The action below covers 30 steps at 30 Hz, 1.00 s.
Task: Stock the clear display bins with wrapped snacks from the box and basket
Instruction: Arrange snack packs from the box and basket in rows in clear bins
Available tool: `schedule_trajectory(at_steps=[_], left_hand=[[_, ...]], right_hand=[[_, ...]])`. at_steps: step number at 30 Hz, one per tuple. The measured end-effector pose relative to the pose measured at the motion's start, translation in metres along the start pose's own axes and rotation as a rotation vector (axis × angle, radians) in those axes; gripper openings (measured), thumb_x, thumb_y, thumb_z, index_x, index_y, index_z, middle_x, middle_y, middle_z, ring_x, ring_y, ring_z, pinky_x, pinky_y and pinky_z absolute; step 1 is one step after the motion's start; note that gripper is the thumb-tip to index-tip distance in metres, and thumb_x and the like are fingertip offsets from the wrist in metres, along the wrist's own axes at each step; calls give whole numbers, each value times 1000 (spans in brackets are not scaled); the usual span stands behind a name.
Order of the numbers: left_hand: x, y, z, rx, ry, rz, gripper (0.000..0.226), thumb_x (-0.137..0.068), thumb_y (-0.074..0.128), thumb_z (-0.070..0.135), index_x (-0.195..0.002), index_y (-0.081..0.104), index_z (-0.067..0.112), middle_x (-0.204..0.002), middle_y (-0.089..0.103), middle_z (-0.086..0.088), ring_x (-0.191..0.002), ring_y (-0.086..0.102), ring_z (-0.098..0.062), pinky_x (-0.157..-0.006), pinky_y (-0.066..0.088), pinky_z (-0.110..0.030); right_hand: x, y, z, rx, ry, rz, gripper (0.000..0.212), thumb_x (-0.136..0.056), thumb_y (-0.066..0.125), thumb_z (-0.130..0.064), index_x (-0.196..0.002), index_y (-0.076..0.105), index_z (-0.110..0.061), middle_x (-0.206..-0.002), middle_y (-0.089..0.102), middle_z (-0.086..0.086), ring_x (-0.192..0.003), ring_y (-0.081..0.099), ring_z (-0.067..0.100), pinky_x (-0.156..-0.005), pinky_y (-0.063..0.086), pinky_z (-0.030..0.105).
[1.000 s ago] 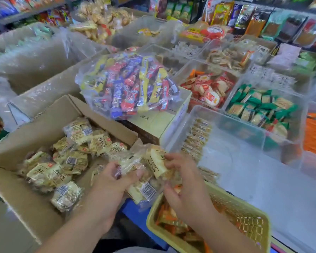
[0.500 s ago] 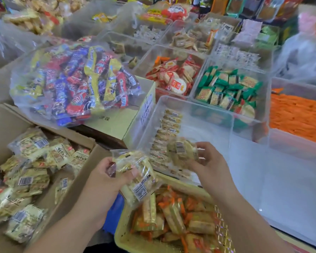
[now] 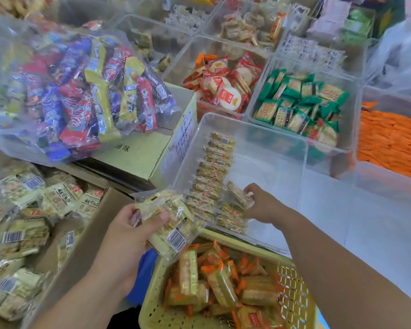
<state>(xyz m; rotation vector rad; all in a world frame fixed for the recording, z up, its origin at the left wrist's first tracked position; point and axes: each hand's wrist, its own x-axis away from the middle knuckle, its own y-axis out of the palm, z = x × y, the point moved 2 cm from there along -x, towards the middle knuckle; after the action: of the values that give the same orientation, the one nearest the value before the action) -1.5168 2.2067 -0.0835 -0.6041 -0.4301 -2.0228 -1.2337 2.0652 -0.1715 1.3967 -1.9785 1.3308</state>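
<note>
Your right hand [image 3: 261,205] pinches one wrapped snack [image 3: 239,194] inside the clear bin [image 3: 271,148], beside the row of packets [image 3: 214,172] along its left wall. Your left hand [image 3: 131,233] grips a bundle of like packets [image 3: 176,224] just off the bin's near-left corner.

Judgement: early stage. One row is laid and most of the bin floor is bare. The cardboard box [image 3: 86,248] left of the bin and the yellow basket [image 3: 292,288] at its near edge hold plenty.

Barcodes show; packet print is unreadable.

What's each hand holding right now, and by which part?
The left hand grips a bundle of packets by its left side, thumb on top. The right hand pinches one packet by its right end, inside the bin.
</note>
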Motion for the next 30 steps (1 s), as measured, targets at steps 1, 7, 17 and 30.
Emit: schedule_trajectory(at_steps=[1,7,17,30], left_hand=[[0,0,-1,0,-4,5,51,-66,86,29,-112,69,20,-111,78,-3,-96,77,-25,-78,55,-39],[-2,2,1,-11,-12,8,53,-67,85,28,-116,67,18,-109,79,-2,-93,78,-24,-76,57,-38],[1,1,4,19,-28,5,51,-68,84,26,-116,67,18,-109,79,-4,-94,78,-26,-79,56,-41],[3,-1,0,196,-107,-57,55,-75,72,14,-128,60,0,-117,74,-19,-86,74,-26,-72,60,-42]], right_hand=[[1,-3,-1,-15,21,-94,67,-80,73,-20,-135,40,-36,-111,53,1,-81,56,17,-63,46,25],[-4,-3,-11,-179,87,-178,77,-82,57,-73,-150,29,-49,-156,35,-2,-137,39,27,-83,58,47],[-6,7,-11,-158,102,-282,65,-91,49,-72,-145,44,-36,-161,31,-9,-146,32,24,-79,63,49],[-3,16,-32,523,-89,-49,76,-97,20,-74,-153,38,-26,-154,42,11,-137,42,35,-110,39,48]])
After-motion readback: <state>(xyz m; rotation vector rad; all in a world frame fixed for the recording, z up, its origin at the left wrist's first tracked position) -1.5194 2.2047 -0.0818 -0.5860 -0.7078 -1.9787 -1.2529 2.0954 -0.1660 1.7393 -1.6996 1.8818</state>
